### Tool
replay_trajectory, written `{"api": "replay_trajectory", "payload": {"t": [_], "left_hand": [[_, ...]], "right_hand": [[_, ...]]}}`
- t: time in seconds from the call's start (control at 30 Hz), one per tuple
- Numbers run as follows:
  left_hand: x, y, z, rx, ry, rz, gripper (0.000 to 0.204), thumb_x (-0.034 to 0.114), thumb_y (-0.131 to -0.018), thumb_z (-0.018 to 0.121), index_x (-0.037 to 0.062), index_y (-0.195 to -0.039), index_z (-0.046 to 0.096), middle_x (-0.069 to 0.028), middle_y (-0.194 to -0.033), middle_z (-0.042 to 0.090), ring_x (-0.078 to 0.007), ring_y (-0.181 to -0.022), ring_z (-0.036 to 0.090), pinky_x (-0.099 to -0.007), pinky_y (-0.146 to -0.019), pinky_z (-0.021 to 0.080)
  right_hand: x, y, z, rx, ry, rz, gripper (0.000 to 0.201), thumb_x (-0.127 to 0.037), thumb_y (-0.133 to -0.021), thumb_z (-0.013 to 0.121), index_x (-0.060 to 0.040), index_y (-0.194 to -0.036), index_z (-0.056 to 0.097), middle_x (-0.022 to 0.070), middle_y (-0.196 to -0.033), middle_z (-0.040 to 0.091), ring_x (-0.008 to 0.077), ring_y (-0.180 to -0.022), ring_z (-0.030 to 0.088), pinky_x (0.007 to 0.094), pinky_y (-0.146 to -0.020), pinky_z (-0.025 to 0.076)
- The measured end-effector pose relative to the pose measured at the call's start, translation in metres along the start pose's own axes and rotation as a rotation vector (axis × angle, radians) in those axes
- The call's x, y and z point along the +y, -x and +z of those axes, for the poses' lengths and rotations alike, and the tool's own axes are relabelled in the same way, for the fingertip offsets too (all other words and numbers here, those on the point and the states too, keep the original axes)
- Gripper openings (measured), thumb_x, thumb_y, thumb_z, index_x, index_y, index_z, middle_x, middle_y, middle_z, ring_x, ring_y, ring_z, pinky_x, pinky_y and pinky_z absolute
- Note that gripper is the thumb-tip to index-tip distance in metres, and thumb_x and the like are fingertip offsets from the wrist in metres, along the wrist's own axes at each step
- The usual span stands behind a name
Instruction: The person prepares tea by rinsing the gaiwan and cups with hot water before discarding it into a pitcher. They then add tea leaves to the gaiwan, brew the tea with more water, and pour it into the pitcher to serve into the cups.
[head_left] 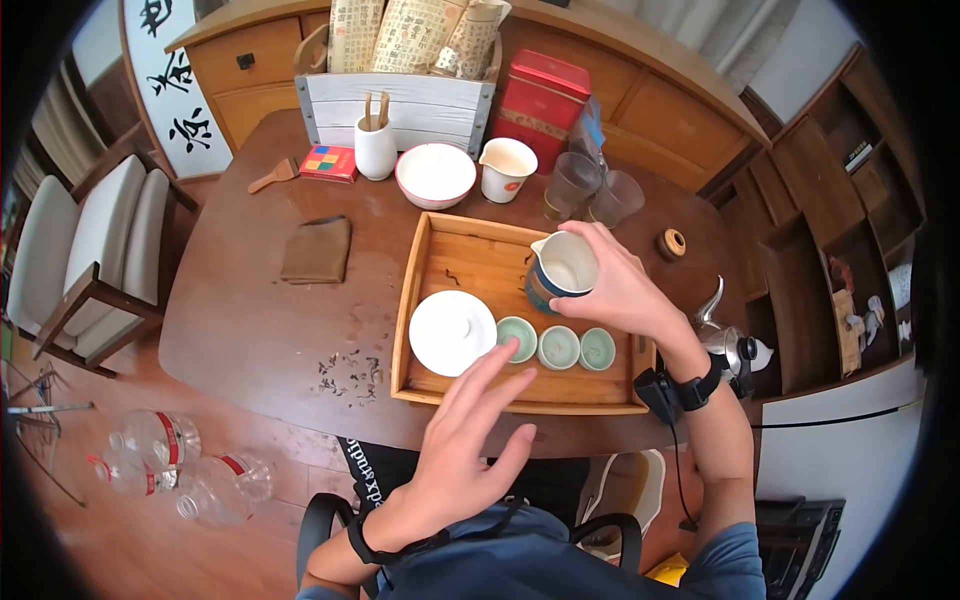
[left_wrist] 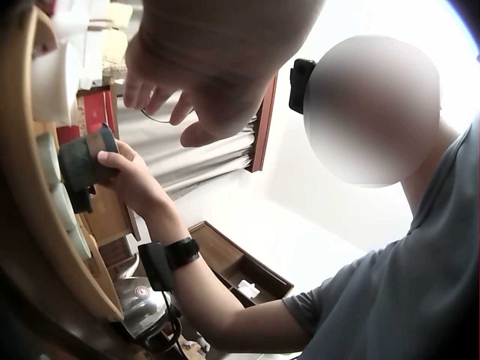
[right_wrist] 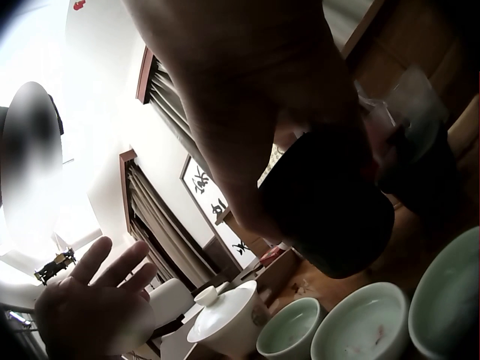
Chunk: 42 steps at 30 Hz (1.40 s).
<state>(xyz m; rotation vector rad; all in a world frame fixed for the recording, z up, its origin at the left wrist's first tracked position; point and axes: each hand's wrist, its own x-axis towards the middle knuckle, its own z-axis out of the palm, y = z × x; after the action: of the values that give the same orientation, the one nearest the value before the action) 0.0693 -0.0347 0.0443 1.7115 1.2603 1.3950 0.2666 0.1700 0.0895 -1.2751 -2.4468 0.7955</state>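
Note:
My right hand [head_left: 622,285] grips a dark blue tea pitcher [head_left: 568,262] with a pale inside and a spout, fingers and thumb on either side of its rim. The pitcher is over the wooden tray [head_left: 462,262], tilted in the right wrist view. My left hand [head_left: 462,455] holds nothing, fingers spread, near the tray's front edge. Its fingertips overlap a white lidded gaiwan [head_left: 452,325] and the leftmost green teacup [head_left: 519,331] in the head view. Two more green teacups, a middle one [head_left: 558,348] and a right one [head_left: 598,350], stand in a row beside it.
Behind the tray stand a white bowl [head_left: 436,175], a white pitcher [head_left: 507,170] and clear glasses [head_left: 574,182]. A steel kettle [head_left: 722,340] is at the right. Leftward lie a folded brown cloth [head_left: 317,250] and scattered tea leaves [head_left: 350,378].

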Motion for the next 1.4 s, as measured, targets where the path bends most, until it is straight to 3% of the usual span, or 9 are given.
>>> {"api": "replay_trajectory", "payload": {"t": [0.4, 0.6, 0.7, 0.8, 0.83, 0.93, 1.07, 1.13, 1.4], "left_hand": [[-0.042, 0.0, -0.028, 0.211, -0.125, -0.091, 0.05, 0.003, -0.093, 0.068, 0.0045, -0.142, 0.061, -0.0204, -0.162, 0.049, -0.0375, -0.151, 0.045, -0.0471, -0.124, 0.036], [-0.062, -0.001, -0.031, 0.199, -0.224, -0.128, 0.068, 0.006, -0.092, 0.072, 0.0016, -0.155, 0.047, -0.0224, -0.166, 0.043, -0.0399, -0.153, 0.041, -0.0481, -0.126, 0.034], [-0.069, -0.002, -0.033, 0.154, -0.281, -0.144, 0.09, 0.013, -0.089, 0.08, 0.0003, -0.164, 0.032, -0.0239, -0.168, 0.038, -0.0413, -0.155, 0.038, -0.0487, -0.126, 0.033], [-0.074, -0.008, -0.033, 0.101, -0.306, -0.17, 0.113, 0.02, -0.083, 0.088, -0.0008, -0.169, 0.017, -0.0257, -0.169, 0.035, -0.0425, -0.155, 0.036, -0.0498, -0.126, 0.033], [-0.076, -0.01, -0.033, 0.083, -0.311, -0.174, 0.12, 0.022, -0.081, 0.091, -0.0012, -0.17, 0.012, -0.0264, -0.169, 0.035, -0.0428, -0.155, 0.036, -0.0502, -0.126, 0.033], [-0.082, -0.015, -0.035, 0.034, -0.342, -0.129, 0.13, 0.024, -0.077, 0.094, -0.0022, -0.17, 0.006, -0.0278, -0.168, 0.035, -0.0434, -0.154, 0.037, -0.0505, -0.125, 0.033], [-0.085, -0.016, -0.036, 0.021, -0.334, -0.093, 0.13, 0.023, -0.077, 0.094, -0.0049, -0.168, 0.007, -0.0286, -0.165, 0.038, -0.0445, -0.152, 0.039, -0.0504, -0.125, 0.035], [-0.084, -0.017, -0.035, 0.033, -0.304, -0.09, 0.124, 0.025, -0.077, 0.093, -0.0094, -0.166, 0.014, -0.0296, -0.162, 0.041, -0.0457, -0.151, 0.04, -0.0506, -0.124, 0.036], [-0.085, -0.017, -0.036, -0.002, -0.311, -0.119, 0.129, 0.022, -0.077, 0.093, -0.0041, -0.169, 0.007, -0.0279, -0.163, 0.042, -0.0443, -0.151, 0.041, -0.0501, -0.124, 0.036]], "right_hand": [[0.014, -0.021, 0.021, 0.01, 0.074, 0.048, 0.087, -0.03, -0.072, 0.09, 0.0, -0.144, 0.051, 0.0228, -0.137, 0.061, 0.0395, -0.131, 0.057, 0.0474, -0.114, 0.043], [0.016, -0.026, 0.026, 0.061, 0.252, -0.081, 0.086, -0.032, -0.073, 0.091, -0.002, -0.144, 0.052, 0.0218, -0.139, 0.061, 0.0395, -0.134, 0.054, 0.0486, -0.119, 0.038], [-0.008, -0.013, 0.031, 0.291, 0.386, -0.284, 0.076, -0.033, -0.079, 0.088, -0.0033, -0.141, 0.056, 0.0189, -0.135, 0.063, 0.0391, -0.132, 0.054, 0.0493, -0.116, 0.04], [-0.046, -0.003, 0.035, 0.137, 0.167, -0.366, 0.062, -0.032, -0.084, 0.085, -0.0039, -0.135, 0.063, 0.0175, -0.128, 0.064, 0.0382, -0.127, 0.057, 0.0481, -0.11, 0.044], [-0.055, 0.001, 0.044, 0.082, 0.093, -0.348, 0.047, -0.032, -0.088, 0.082, -0.0041, -0.123, 0.068, 0.0164, -0.117, 0.064, 0.0369, -0.116, 0.062, 0.047, -0.1, 0.048], [-0.064, 0.001, 0.063, -0.056, 0.137, -0.36, 0.043, -0.035, -0.088, 0.081, -0.0042, -0.115, 0.067, 0.0147, -0.11, 0.066, 0.0358, -0.105, 0.065, 0.0469, -0.091, 0.051], [-0.062, -0.005, 0.086, -0.011, 0.05, -0.401, 0.036, -0.034, -0.091, 0.079, -0.0043, -0.108, 0.068, 0.0127, -0.091, 0.066, 0.0338, -0.087, 0.065, 0.0445, -0.078, 0.049], [-0.055, -0.009, 0.095, -0.026, 0.052, -0.409, 0.032, -0.031, -0.091, 0.078, -0.0046, -0.106, 0.068, 0.0125, -0.089, 0.068, 0.0341, -0.084, 0.065, 0.0455, -0.077, 0.05], [-0.058, -0.017, 0.075, 0.176, 0.234, -0.476, 0.023, -0.022, -0.088, 0.078, -0.0058, -0.102, 0.071, 0.0109, -0.083, 0.068, 0.0315, -0.079, 0.066, 0.0459, -0.072, 0.05]]}}
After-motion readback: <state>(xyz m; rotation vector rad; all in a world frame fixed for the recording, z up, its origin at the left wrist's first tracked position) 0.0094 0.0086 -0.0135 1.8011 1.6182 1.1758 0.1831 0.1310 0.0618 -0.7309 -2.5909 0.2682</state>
